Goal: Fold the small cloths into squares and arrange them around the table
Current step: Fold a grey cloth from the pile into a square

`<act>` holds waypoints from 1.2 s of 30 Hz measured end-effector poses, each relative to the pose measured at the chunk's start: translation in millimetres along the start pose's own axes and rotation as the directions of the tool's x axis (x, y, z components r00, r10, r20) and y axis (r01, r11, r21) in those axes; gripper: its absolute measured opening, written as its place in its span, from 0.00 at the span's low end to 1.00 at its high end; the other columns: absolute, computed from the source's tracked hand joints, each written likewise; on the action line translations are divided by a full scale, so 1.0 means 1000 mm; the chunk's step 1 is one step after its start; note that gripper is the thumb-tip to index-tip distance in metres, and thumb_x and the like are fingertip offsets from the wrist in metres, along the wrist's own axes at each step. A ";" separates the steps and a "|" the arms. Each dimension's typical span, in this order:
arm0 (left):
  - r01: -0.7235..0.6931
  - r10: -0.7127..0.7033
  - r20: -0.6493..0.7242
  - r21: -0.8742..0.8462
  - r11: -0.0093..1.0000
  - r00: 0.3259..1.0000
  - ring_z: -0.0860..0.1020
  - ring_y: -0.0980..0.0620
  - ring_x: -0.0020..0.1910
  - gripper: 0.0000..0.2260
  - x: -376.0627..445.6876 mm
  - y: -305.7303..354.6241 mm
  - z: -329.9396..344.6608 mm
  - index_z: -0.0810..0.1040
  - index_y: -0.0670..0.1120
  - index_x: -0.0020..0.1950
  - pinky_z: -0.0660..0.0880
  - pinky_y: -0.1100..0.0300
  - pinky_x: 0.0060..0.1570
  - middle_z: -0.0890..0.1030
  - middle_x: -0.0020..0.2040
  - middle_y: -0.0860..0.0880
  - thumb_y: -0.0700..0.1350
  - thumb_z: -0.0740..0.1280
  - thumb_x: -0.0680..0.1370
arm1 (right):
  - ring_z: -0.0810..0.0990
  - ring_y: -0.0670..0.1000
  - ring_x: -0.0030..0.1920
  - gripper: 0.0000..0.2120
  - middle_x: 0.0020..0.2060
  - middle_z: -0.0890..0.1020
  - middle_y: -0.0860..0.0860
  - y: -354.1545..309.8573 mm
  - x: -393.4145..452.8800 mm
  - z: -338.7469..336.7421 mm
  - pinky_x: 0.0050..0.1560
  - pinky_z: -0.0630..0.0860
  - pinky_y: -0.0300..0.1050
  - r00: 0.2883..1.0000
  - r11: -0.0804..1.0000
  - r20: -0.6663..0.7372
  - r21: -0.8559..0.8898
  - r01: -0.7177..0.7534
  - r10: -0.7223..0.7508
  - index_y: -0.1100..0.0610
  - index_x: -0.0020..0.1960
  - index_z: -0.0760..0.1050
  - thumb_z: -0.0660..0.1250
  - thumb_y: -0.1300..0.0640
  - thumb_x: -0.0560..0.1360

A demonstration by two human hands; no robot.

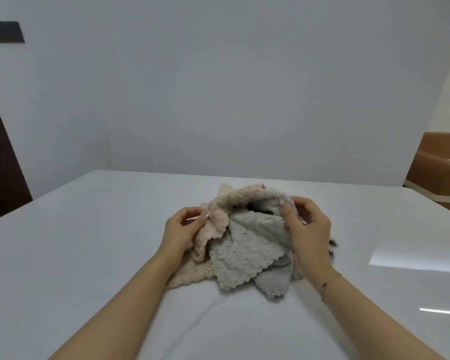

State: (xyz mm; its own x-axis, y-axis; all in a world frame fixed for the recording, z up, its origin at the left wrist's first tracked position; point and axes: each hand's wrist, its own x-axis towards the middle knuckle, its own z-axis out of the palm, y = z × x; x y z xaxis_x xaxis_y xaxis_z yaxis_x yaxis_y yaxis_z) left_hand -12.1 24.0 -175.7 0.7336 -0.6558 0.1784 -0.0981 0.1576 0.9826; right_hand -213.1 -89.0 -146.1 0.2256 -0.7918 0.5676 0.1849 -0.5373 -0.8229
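While heaped in one soft pile mid-counter (pixel 89 229) | left hand (pixel 182 229) pinching beige cloth (pixel 213 219) edge | right hand (pixel 307 227) gripping grey cloth (pixel 244 250) top | risk: cloths stuck together, so pulling one may drag others along | risk: fluffy edges slipping, making crooked squares

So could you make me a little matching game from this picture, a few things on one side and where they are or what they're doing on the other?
Things:
1. left hand
2. right hand
3. grey cloth
4. bracelet

Descriptions:
A. on the right wrist
B. pinches the beige cloth
C. grips the pile's right side
D. hangs down the front of the pile

Pairs: 1-B, 2-C, 3-D, 4-A
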 end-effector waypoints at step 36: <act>0.150 -0.262 -0.355 -0.311 0.938 0.897 0.78 0.43 0.54 0.18 0.034 0.011 -0.105 0.65 0.50 0.61 0.76 0.47 0.57 0.75 0.59 0.42 0.42 0.69 0.75 | 0.40 0.50 0.76 0.39 0.77 0.43 0.41 0.013 0.010 0.100 0.73 0.40 0.62 0.371 0.455 0.892 -0.451 0.768 0.258 0.33 0.74 0.42 0.53 0.25 0.68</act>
State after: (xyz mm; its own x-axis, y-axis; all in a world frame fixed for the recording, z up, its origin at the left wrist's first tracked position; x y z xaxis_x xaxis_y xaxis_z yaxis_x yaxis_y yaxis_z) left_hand 82.7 80.9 -164.5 0.9229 -0.3673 -0.1153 0.2277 0.2793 0.9328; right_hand -113.2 -74.7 -148.5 0.9846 -0.1735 0.0209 -0.1744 -0.9834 0.0501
